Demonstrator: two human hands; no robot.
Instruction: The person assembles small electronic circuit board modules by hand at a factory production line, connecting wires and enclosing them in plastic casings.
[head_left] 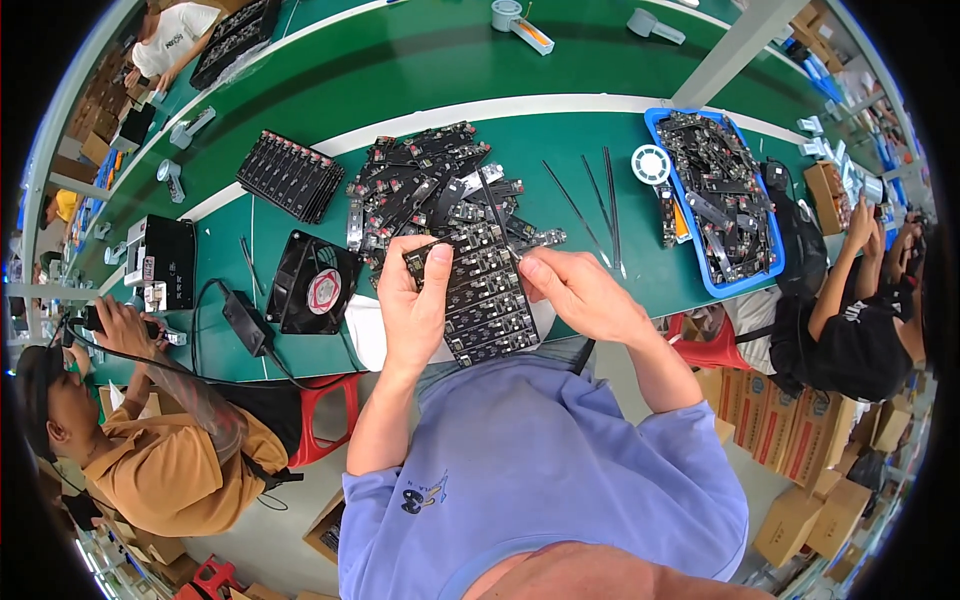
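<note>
A panel of joined black circuit boards [490,310] is held up in front of my chest, slightly tilted. My left hand [415,310] grips its left side, thumb on top and fingers underneath. At its right edge, my right hand [585,295] pinches with thumb and fingers where a narrow black strip [497,208] runs along the panel and sticks out past its far end. The fingers under the panel are hidden. Just beyond it lies a loose pile of separate small circuit boards [420,190]. A neat stack of whole board panels [290,175] sits farther left.
A blue tray [656,128] full of small boards stands at the right, with a round white part [651,165] by its edge. Thin black strips [611,205] lie nearby. On the left are a black fan [312,283], a power adapter [246,322] and its cable. Co-workers sit both sides.
</note>
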